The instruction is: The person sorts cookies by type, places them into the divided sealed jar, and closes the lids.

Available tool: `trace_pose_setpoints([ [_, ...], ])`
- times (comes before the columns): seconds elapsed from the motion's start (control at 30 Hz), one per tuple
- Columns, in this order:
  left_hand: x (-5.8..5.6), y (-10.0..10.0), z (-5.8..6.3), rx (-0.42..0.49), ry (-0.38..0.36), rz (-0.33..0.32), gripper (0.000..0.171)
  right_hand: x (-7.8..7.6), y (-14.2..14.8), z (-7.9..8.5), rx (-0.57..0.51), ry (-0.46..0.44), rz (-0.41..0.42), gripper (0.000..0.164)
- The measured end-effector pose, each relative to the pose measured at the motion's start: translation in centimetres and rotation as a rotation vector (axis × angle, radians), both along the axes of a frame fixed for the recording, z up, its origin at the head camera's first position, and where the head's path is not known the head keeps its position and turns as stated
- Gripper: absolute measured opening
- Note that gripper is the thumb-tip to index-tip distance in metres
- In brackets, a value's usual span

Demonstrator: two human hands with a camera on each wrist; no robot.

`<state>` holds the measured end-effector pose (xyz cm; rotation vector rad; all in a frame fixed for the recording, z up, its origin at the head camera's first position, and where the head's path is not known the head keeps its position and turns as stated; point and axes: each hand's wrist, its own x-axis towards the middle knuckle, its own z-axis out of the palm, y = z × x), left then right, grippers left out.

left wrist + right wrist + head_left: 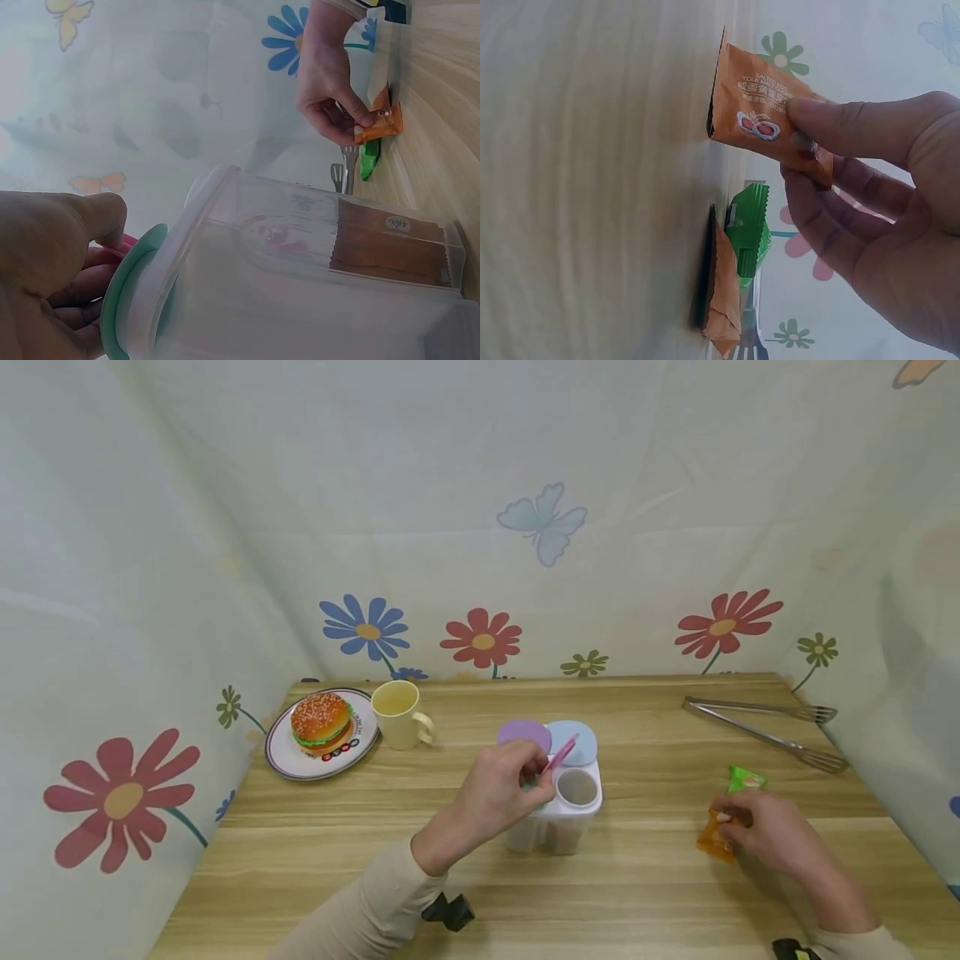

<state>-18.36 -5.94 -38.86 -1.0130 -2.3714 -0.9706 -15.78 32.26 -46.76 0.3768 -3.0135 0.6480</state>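
My left hand point(498, 785) pinches a small pink lid point(562, 752), tilted up beside the uncovered round opening point(577, 787) of a clear container with a white top. Purple point(522, 734), pale blue point(576, 742) and mint green point(124, 292) lids cover its other openings. Through the container's wall point(300, 225) a brown packet point(390, 244) shows inside. To the right, my right hand point(780, 835) pinches an orange snack packet point(754, 105) between thumb and fingers, just off the table. A second orange packet point(724, 300) and a green packet point(748, 225) lie close by.
Metal tongs point(757, 727) lie spread at the back right of the wooden table point(645, 893). At the back left stand a yellow mug point(397, 718) and a white plate point(288, 756) with a hamburger point(321, 722) on it. Flower-printed cloth point(420, 543) encloses the table's back and sides.
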Motion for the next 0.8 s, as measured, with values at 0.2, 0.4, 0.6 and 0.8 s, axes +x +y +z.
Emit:
trace_pose_setpoints([
  [0.2, 0.0, 0.0, -0.1, -0.004, -0.001, 0.003, 0.01, 0.0, -0.3, 0.2, -0.025, 0.041, -0.008, 0.025],
  [0.4, 0.0, 0.0, 0.1, -0.002, -0.004, -0.001, 0.009, 0.0, -0.9, 0.4, -0.077, 0.059, -0.041, 0.023],
  [0.6, 0.0, 0.0, 0.0, 0.003, 0.001, 0.001, 0.01, -0.1, -1.2, 0.6, -0.056, 0.093, -0.047, 0.02],
  [0.8, -0.1, 0.0, 0.1, 0.02, 0.021, -0.007, 0.01, -0.5, -1.4, 0.7, -0.07, 0.166, -0.04, 0.02],
])
